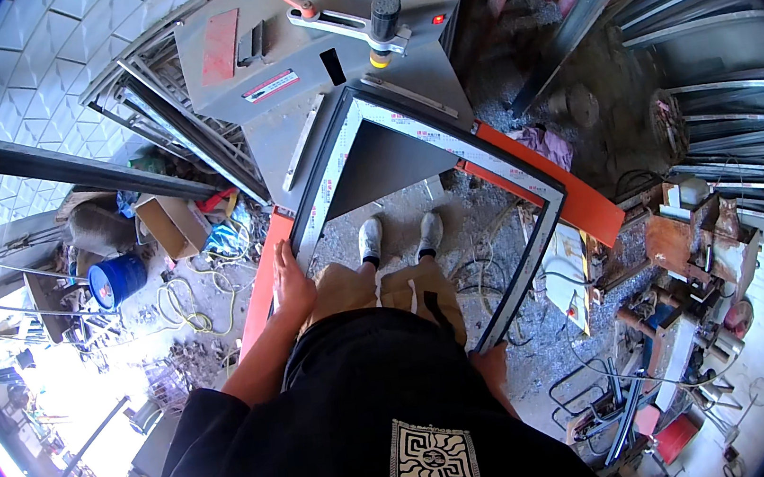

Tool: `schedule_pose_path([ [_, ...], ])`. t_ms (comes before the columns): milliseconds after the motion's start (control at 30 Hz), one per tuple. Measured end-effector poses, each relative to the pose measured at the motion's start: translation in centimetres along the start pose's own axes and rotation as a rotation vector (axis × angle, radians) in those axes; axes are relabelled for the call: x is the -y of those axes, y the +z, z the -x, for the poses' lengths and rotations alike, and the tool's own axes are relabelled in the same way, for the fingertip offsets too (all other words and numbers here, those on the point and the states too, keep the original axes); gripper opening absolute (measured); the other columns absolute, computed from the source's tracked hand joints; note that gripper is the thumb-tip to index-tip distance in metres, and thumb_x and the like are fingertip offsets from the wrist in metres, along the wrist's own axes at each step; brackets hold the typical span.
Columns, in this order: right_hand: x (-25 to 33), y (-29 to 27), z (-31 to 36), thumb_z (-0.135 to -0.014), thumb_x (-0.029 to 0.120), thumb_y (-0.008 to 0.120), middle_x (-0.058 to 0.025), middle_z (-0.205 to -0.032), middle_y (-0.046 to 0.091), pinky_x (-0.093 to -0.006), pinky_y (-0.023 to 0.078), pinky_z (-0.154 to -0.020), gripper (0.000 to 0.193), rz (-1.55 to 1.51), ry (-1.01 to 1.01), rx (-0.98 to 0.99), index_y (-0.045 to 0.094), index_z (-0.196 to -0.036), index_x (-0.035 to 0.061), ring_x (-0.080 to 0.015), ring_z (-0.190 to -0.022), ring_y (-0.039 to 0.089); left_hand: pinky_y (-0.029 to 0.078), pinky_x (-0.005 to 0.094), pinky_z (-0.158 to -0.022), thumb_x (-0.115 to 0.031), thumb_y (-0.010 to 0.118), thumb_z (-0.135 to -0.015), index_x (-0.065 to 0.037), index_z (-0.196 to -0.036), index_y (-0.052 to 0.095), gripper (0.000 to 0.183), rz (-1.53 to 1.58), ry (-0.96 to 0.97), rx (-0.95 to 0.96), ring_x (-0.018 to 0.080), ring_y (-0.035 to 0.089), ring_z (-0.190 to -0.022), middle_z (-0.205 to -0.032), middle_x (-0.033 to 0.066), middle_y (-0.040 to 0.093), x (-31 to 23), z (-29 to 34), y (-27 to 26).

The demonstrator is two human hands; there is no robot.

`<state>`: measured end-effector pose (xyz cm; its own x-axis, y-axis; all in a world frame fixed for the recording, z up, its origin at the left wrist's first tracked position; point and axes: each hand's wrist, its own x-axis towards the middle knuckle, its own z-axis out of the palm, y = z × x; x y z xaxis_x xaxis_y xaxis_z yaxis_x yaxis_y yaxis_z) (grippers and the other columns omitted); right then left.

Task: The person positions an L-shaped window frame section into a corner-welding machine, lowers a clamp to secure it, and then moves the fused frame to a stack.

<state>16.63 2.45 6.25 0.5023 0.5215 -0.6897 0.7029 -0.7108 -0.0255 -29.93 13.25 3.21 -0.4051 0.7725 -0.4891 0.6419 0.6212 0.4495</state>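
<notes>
The person's black shirt point(359, 441) is nearest; ahead stands a grey machine point(226, 91). Between them spans a dark-edged angular frame point(458, 142), its far corner over the machine's top. The left grip point(291, 283) lies against the frame's left side, how tightly one cannot tell; the right grip point(491, 364), partly hidden, is closed on its near right end.

You have two hands point(292, 286), two shoes point(370, 238) and one frame point(461, 143) in view. Ahead of you, count one grey machine point(302, 56), one red handle point(290, 2), one lit red light point(439, 19) and two orange panels point(593, 210). On your left are one blue bucket point(118, 281) and one cardboard box point(173, 226); the metal bars point(709, 25) on your right overlap too much to count.
</notes>
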Motion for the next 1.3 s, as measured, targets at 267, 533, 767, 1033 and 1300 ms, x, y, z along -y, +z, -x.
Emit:
schedule_pose_path([
  [267, 3.4, 0.3, -0.3, -0.089, 0.026, 0.080, -0.0382, -0.144, 0.065, -0.0620, 0.053, -0.116, 0.083, -0.014, 0.040, -0.014, 0.045, -0.154, -0.0122, -0.0568, -0.134, 0.065, 0.031, 0.0582, -0.139, 0.010, 0.065, -0.093, 0.007, -0.174, 0.030, 0.088, -0.017, 0.081, -0.126, 0.0554, 0.030, -0.170, -0.181, 0.0355, 0.030, 1.2, -3.0, 1.3],
  [533, 3.2, 0.7, -0.3, -0.088, 0.031, 0.084, -0.0372, -0.137, 0.069, -0.0623, 0.054, -0.113, 0.078, 0.014, -0.002, -0.038, 0.050, -0.145, -0.0097, -0.0567, -0.130, 0.068, 0.033, 0.0604, -0.137, -0.003, 0.076, -0.095, 0.005, -0.173, 0.035, 0.089, -0.078, 0.201, -0.232, 0.0564, 0.035, -0.167, -0.176, 0.0368, 0.038, -1.2, -4.8, 0.3],
  [767, 3.2, 1.1, -0.5, -0.087, 0.040, 0.087, -0.0375, -0.130, 0.073, -0.0636, 0.055, -0.110, 0.084, 0.033, -0.014, -0.039, 0.049, -0.143, -0.0093, -0.0575, -0.125, 0.070, 0.038, 0.0576, -0.135, -0.001, 0.079, -0.085, 0.002, -0.168, 0.046, 0.089, -0.140, 0.361, -0.344, 0.0509, 0.045, -0.161, -0.169, 0.0313, 0.049, -9.3, -13.4, -0.3],
  [1033, 3.0, 1.5, -0.5, -0.093, 0.045, 0.085, -0.0387, -0.131, 0.071, -0.0640, 0.054, -0.109, 0.079, 0.019, -0.054, -0.013, 0.051, -0.138, -0.0101, -0.0579, -0.126, 0.069, 0.049, 0.0556, -0.123, -0.003, 0.076, -0.085, -0.001, -0.160, 0.055, 0.077, -0.182, 0.333, -0.362, 0.0458, 0.060, -0.143, -0.155, 0.0227, 0.059, -9.9, -14.4, -0.5],
  [1300, 2.1, 2.1, -1.3, -0.093, 0.048, 0.087, -0.0393, -0.134, 0.069, -0.0632, 0.053, -0.111, 0.087, 0.016, -0.038, -0.012, 0.051, -0.144, -0.0122, -0.0577, -0.129, 0.068, 0.047, 0.0545, -0.124, -0.013, 0.085, -0.085, -0.006, -0.157, 0.059, 0.077, -0.179, 0.280, -0.402, 0.0434, 0.062, -0.139, -0.150, 0.0204, 0.063, -12.1, -14.4, -0.8],
])
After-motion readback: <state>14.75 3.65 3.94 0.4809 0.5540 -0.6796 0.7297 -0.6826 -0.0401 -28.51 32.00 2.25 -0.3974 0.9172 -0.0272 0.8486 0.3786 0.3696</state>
